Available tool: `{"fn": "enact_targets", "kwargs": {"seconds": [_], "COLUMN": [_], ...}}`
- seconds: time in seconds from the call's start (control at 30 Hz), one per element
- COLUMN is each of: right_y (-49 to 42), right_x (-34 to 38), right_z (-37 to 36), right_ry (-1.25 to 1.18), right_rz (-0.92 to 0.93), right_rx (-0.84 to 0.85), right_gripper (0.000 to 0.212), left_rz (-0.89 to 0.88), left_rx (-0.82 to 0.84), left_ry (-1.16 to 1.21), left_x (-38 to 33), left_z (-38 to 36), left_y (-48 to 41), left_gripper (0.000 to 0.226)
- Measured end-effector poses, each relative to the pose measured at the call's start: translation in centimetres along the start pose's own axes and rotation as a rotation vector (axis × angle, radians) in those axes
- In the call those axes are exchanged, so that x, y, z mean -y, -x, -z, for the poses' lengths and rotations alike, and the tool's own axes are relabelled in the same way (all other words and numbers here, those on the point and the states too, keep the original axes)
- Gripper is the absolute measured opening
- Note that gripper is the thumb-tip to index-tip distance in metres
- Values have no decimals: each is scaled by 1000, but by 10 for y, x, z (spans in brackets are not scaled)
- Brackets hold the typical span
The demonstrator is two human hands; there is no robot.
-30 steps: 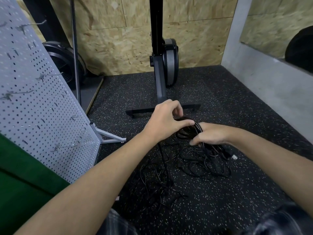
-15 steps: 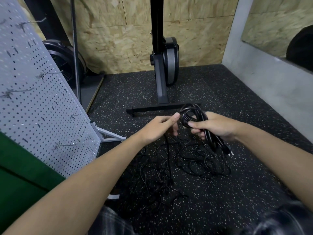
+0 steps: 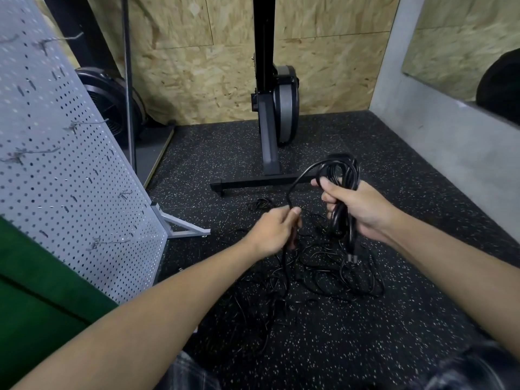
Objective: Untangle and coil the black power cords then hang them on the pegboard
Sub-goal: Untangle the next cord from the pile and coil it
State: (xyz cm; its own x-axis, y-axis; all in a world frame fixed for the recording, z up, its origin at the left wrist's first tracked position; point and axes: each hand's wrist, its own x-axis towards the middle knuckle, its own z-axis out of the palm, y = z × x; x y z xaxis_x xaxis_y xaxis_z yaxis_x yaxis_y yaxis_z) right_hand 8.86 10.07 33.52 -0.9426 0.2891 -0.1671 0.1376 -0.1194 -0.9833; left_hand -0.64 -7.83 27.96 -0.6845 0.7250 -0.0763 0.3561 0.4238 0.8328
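Step in hand: coiling one cord, tangle not yet cleared.

- Right hand (image 3: 363, 212): grip closed round a bundle of black loops, the coil (image 3: 342, 175), which stands up above the fist. A plug end (image 3: 352, 256) hangs below the hand.
- Left hand (image 3: 270, 232): grip narrow, thumb and fingers pinching the free run of the same cord (image 3: 297, 185). That run arcs from the coil's top down to the left hand, then drops toward the floor.
- Remaining power cords (image 3: 332, 280): a loose black tangle on the speckled rubber floor (image 3: 394, 347), mid-floor, directly under both hands. Individual cords cannot be separated by eye.
- Pegboard (image 3: 64, 170): grey, perforated, leaning on its stand at the floor's left edge. Wire hooks (image 3: 111, 242) visible, nothing hanging on them.
- Black machine base (image 3: 267, 181) at the floor's far edge, behind the hands.

Judgement: early in the task, with one cord part-wound and nothing hung. Next move likely calls for the left hand to draw more slack up out of the tangle and lay another loop over the coil. The trailing run may snag on neighbouring cords, so an even pull and a check for knots seem wise.
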Motion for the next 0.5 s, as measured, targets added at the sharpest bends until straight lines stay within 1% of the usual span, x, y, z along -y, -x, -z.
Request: {"fn": "enact_targets", "kwargs": {"seconds": [0.03,0.07,0.1,0.17,0.27,0.4,0.5], "right_y": [0,0,0,-1,-4,-5,-6], "right_x": [-1,-1,0,0,-4,-6,-7], "right_z": [-3,-4,-5,-5,-1,2,4], "right_ry": [19,21,19,22,57,128,143], "right_rz": [29,48,58,54,11,-36,-52], "right_rx": [-27,-50,-64,-79,-95,-59,-29], "right_gripper": [73,63,52,42,35,31,23], "left_rz": [-17,-33,-56,-115,-168,-204,-229], "left_rx": [13,42,84,173,260,346,375], "left_ry": [-100,-182,-248,-366,-482,-615,-637], "left_x": [-7,-12,-16,-23,-30,-32,-30], "left_z": [-5,-10,-15,-21,-23,-21,-20], "left_y": [1,3,4,7,7,9,9], "left_gripper": [46,47,46,40,28,25,22]}}
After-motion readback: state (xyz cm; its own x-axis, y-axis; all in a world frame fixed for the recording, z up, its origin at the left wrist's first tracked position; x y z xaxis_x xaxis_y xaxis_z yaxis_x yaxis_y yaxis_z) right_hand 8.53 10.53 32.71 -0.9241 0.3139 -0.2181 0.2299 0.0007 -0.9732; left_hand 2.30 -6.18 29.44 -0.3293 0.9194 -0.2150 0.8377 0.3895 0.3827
